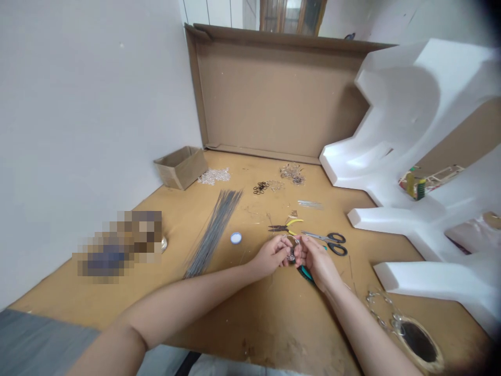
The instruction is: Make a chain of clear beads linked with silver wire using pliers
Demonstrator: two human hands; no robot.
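Note:
My left hand point(277, 253) and my right hand point(315, 258) meet over the cardboard-covered table, fingers closed on a small bent wire piece with transparent beads point(291, 257). Part of the wire curves up between the fingertips; the rest is hidden in the hands. Just beyond them lie pliers with yellow handles point(288, 226). Scissors with black handles point(334, 243) rest to the right of my right hand. Partly covered by that hand is a tool with teal and black handles point(306, 273). A small white round lid or disc point(235, 238) lies left of my hands.
A bundle of grey wires point(215, 232) lies to the left. Farther back are a cardboard box point(182, 169), transparent beads point(214, 176), black loops point(260, 188) and tangled wire pieces point(293, 173). White foam blocks point(399, 224) border the right, near a beaded wire strand point(379, 308) and round-framed dark object point(418, 342).

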